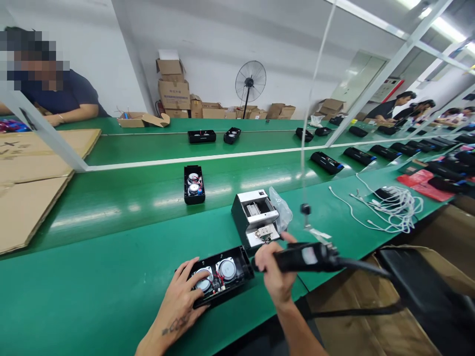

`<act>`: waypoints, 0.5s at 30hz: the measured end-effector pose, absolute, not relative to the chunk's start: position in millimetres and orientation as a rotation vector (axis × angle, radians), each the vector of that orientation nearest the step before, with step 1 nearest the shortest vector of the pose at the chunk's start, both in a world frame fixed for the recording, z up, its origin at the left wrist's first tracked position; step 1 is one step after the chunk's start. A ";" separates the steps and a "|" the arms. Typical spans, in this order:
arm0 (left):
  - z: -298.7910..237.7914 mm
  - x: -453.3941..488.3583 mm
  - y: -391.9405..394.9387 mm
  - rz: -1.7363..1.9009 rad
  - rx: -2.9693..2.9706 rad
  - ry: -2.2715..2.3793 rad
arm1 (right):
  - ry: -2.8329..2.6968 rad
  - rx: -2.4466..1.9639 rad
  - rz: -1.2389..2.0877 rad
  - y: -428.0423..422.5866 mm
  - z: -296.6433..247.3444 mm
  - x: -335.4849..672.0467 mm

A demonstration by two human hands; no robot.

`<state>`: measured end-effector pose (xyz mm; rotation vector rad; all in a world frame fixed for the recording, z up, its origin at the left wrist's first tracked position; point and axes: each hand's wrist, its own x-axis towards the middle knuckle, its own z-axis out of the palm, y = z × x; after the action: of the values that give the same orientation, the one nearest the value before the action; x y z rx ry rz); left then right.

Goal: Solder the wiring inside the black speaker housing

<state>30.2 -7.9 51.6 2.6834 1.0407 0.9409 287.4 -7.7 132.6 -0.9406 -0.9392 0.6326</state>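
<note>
My left hand [185, 291] grips the left end of an open black speaker housing [243, 269], fingers over the far edge and thumb at the near side. Two round silver speaker drivers [226, 269] with red and black wires sit inside it. In my right hand [276, 269] is a black electric screwdriver [302, 258], held almost level, with its cable trailing off to the right. The screwdriver's front end is by the right end of the housing; its tip is hard to make out. Just behind stands a black and silver screw feeder [256, 217].
A hanging cord [305, 198] drops right of the feeder, beside a clear plastic bag [281, 210]. White cables [401, 210] lie coiled at right. Another open housing [194, 184] and several black units [326, 162] rest on the green line. Cardboard [29, 198] lies left; co-workers sit beyond.
</note>
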 end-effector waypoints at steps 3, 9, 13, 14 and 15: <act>56.9 29.7 -6.8 0.919 2.715 1.034 | -0.834 -0.964 0.351 28.6 150.0 322.8; 59.8 27.1 -4.5 0.871 2.762 1.004 | -0.954 -1.102 0.288 54.4 134.8 348.8; 55.5 27.2 -6.1 0.860 2.755 1.029 | -1.043 -1.080 0.525 36.3 139.9 340.0; 55.0 27.6 -6.9 0.850 2.749 1.040 | -1.048 -1.040 0.615 28.9 144.3 334.8; 54.9 28.1 -7.9 0.831 2.742 1.052 | -1.040 -0.976 0.698 20.8 149.1 328.0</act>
<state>28.1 -7.9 54.9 2.7422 1.0519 0.8312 328.0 20.8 149.1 -0.9763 -1.0395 0.6983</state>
